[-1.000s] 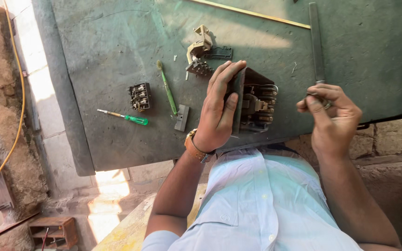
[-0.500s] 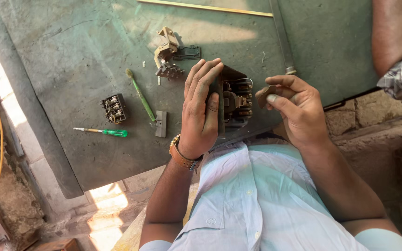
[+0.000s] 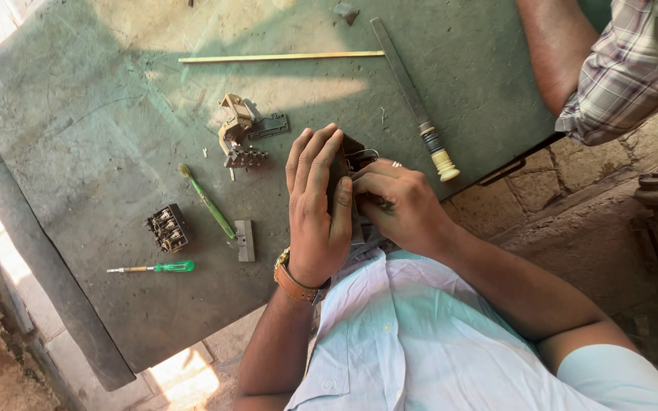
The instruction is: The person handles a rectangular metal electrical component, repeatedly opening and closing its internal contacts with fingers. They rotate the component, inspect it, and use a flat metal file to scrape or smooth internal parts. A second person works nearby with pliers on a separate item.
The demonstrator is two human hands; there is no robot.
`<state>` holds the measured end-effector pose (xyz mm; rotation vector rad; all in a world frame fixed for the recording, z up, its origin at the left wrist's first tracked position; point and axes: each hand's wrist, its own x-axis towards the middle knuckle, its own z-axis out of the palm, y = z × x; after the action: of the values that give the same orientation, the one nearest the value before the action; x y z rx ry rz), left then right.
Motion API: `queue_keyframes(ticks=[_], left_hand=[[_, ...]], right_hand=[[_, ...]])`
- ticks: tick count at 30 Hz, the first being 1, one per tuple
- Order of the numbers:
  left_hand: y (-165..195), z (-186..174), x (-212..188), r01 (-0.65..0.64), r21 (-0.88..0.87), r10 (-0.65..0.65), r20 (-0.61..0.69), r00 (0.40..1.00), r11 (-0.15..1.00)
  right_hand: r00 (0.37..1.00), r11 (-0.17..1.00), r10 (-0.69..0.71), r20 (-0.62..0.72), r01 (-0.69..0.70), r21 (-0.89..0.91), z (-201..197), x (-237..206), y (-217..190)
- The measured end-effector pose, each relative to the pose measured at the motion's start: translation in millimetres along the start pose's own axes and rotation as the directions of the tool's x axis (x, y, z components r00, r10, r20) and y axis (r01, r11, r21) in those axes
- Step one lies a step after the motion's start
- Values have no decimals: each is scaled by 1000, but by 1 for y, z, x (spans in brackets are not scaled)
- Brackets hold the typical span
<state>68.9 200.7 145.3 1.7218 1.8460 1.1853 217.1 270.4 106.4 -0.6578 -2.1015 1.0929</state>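
My left hand (image 3: 315, 205) lies flat against the side of a dark boxy electrical part (image 3: 348, 156) and holds it upright on the green metal table (image 3: 100, 106). My right hand (image 3: 397, 202) is curled against the part's other side, fingertips pressed into it. Most of the part is hidden between my two hands. A brown watch strap sits on my left wrist.
On the table lie a green-handled screwdriver (image 3: 158, 267), a green toothbrush (image 3: 206, 200), a small black terminal block (image 3: 167, 227), a tan metal mechanism (image 3: 236, 129), a long file with a pale handle (image 3: 413, 103) and a thin rod (image 3: 279, 56). Another person's arm (image 3: 565, 53) rests at top right.
My right hand has closed in onto the part, which is now almost covered by both hands. The view has shifted, bringing the file and the other person's arm into sight.
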Motion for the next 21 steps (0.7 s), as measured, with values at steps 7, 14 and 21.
queue_keyframes(ticks=[7,14,21], left_hand=[[3,4,3,-1,23,1,3,1000,1000],[6,12,7,5,28,-5,2,1000,1000],[5,12,8,7,40,-8,16,1000,999]], right_hand=[[1000,997,-1,-7,0,-79,23,4,18],[1000,991,-10,-7,9,-131,26,1,25],[992,990,125,-27,-126,-70,30,7,28]])
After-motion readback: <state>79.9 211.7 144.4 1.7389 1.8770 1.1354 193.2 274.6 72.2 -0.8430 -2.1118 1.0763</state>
